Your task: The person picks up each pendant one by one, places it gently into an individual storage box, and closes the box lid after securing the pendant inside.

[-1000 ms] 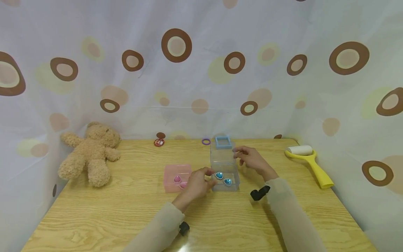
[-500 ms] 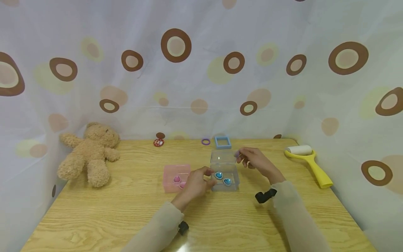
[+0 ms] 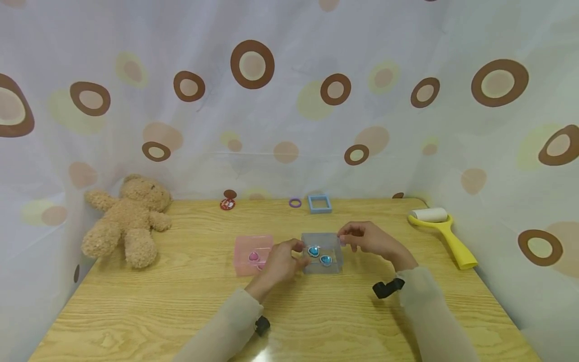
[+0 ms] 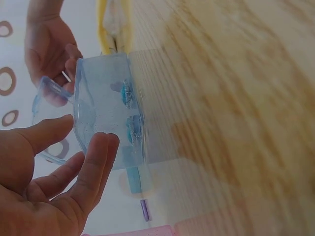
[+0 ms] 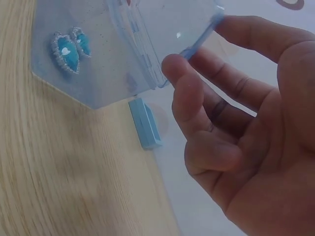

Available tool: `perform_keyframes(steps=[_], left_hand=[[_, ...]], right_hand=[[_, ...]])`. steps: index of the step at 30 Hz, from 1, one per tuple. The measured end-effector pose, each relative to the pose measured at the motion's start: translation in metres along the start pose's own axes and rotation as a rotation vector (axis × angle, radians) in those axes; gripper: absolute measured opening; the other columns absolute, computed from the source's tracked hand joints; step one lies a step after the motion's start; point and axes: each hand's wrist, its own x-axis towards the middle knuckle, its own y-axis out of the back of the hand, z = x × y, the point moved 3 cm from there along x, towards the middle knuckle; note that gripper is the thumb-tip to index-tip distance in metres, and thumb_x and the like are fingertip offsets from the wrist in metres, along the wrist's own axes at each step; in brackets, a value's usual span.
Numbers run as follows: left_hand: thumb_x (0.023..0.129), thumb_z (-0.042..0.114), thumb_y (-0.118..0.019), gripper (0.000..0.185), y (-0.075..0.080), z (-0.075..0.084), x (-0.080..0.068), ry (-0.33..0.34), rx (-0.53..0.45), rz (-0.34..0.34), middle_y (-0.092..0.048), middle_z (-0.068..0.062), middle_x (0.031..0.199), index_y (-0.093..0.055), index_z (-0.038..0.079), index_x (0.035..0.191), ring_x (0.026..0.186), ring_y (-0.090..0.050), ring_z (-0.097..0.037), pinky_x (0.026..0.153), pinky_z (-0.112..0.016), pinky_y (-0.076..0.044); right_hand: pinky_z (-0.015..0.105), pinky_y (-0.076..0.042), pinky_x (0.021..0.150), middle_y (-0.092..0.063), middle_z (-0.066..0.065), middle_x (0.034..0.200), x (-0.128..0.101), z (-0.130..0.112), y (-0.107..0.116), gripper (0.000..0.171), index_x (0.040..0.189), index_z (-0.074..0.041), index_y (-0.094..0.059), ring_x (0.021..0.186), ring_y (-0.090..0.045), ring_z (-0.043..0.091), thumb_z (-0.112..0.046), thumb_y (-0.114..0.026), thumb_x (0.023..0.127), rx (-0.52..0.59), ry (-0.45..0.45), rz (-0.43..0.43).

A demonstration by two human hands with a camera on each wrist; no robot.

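Observation:
A clear bluish plastic box (image 3: 322,270) sits on the table with two blue heart-shaped gems (image 3: 313,251) inside, each rimmed in silver. Its hinged lid (image 5: 189,22) is tilted partway over the box. My right hand (image 3: 373,239) pinches the lid's edge between thumb and fingers at the right side. At the box's left side, my left hand (image 3: 282,262) has its fairly straight fingers spread against or very near the wall; exact contact is unclear. Just left stands a pink box (image 3: 243,246) holding pink gems (image 3: 254,256), partly hidden by the left hand.
Behind the boxes lie a light-blue square frame (image 3: 319,211), a purple ring (image 3: 295,202) and a red round piece (image 3: 227,204). A teddy bear (image 3: 131,216) lies at the far left. On the right is a yellow-handled roller (image 3: 448,236).
My right hand has brought the clear box's lid forward and down from nearly upright, moving slightly right and toward me. The left hand and the gems have stayed in place.

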Motion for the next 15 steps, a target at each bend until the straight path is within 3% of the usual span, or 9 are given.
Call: perform_keyframes(steps=[4,9,15], left_hand=[[0.088,0.02,-0.077,0.042,0.0002,-0.0003,-0.0002,0.015,-0.007,-0.004,-0.068,-0.016,0.122,-0.064,0.0,0.123,0.096,-0.073,-0.027,0.078,-0.036,-0.06],[0.088,0.02,-0.077,0.046,0.0,-0.0005,0.0002,0.022,-0.016,0.005,-0.07,-0.015,0.119,-0.061,0.001,0.126,0.095,-0.074,-0.027,0.079,-0.037,-0.06],[0.085,0.015,-0.079,0.065,0.0008,-0.0007,-0.0004,0.001,-0.032,0.01,-0.071,-0.019,0.119,-0.051,0.002,0.142,0.096,-0.075,-0.03,0.077,-0.036,-0.061]], right_hand=[[0.026,-0.042,0.053,-0.065,0.015,0.098,-0.0012,0.0018,-0.0018,0.033,0.12,-0.007,-0.066,0.079,-0.057,0.045,-0.032,-0.063,0.099,-0.047,0.015,-0.009],[0.034,-0.05,0.06,-0.066,0.012,0.099,-0.0028,0.0023,-0.0028,0.033,0.12,-0.005,-0.065,0.076,-0.061,0.034,-0.03,-0.063,0.099,-0.071,0.048,-0.019],[0.039,-0.056,0.072,-0.066,0.01,0.099,-0.0033,0.0024,-0.0057,0.029,0.122,-0.006,-0.065,0.083,-0.063,0.025,-0.023,-0.065,0.098,-0.139,0.086,-0.048]])
